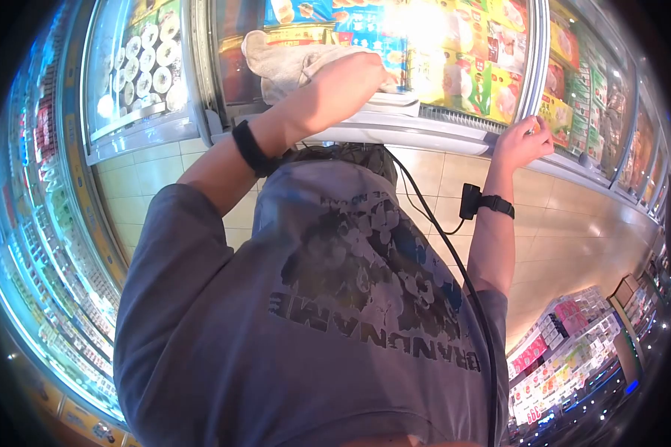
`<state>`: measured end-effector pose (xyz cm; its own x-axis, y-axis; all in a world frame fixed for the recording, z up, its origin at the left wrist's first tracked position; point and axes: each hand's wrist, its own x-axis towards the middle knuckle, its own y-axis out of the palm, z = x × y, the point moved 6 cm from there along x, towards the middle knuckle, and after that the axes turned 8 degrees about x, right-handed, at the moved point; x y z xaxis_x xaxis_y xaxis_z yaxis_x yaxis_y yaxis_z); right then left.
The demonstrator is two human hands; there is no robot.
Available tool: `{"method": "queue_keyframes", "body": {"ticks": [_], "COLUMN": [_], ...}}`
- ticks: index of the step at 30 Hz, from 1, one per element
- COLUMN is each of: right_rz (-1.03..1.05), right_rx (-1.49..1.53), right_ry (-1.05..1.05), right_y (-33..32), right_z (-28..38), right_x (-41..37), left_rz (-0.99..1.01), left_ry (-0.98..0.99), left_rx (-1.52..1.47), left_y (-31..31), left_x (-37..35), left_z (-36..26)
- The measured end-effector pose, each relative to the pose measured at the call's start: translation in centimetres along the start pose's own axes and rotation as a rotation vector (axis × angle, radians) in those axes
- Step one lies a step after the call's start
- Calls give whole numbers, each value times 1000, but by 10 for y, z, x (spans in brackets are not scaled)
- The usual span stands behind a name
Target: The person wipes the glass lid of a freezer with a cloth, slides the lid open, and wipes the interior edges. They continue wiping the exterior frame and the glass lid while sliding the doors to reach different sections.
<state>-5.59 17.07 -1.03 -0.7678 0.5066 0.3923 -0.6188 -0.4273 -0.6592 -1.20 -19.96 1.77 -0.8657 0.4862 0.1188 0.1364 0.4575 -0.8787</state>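
My left hand (358, 74) is closed over a beige cloth (294, 65), which lies bunched on the glass lid of a chest freezer (395, 131) near its front edge. Part of the cloth spreads out to the left of my wrist, and my fingertips are partly hidden. My right hand (524, 143) has its fingers curled in at the freezer's front edge, beside a metal lid rail (534, 67). Nothing shows inside that hand. Under the glass are blue packets (365, 37) and yellow packets (503, 88) of frozen food.
Another freezer section (143, 63) with round packaged items stands to the left. Lit shelves (48, 223) run along the far left. A black cable (443, 238) hangs along my front. Tiled floor (552, 231) lies behind the freezer edge, with a stacked display (563, 335) at lower right.
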Motion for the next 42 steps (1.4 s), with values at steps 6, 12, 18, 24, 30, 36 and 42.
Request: {"method": "queue_keyframes", "body": {"ticks": [6, 12, 18, 24, 30, 36, 42], "right_rz": [13, 2, 5, 21, 0, -13, -30], "right_rx": [41, -11, 14, 12, 0, 27, -11], "right_ry": [-14, -72, -51, -18, -48, -71, -76], "right_y": [-1, 1, 0, 0, 1, 0, -2], "right_z": [3, -6, -3, 0, -1, 1, 6], "right_x": [-3, 0, 0, 1, 1, -1, -2], "left_rz": [3, -61, 51, 60, 63, 16, 78], "left_ry": [25, -13, -4, -48, 4, 15, -38], "left_rx": [-5, 62, 30, 59, 118, 69, 214], "left_y": [6, -18, 18, -11, 13, 4, -4], "left_x": [13, -19, 27, -10, 13, -4, -11], "left_z": [-13, -3, -17, 1, -14, -6, 2]}}
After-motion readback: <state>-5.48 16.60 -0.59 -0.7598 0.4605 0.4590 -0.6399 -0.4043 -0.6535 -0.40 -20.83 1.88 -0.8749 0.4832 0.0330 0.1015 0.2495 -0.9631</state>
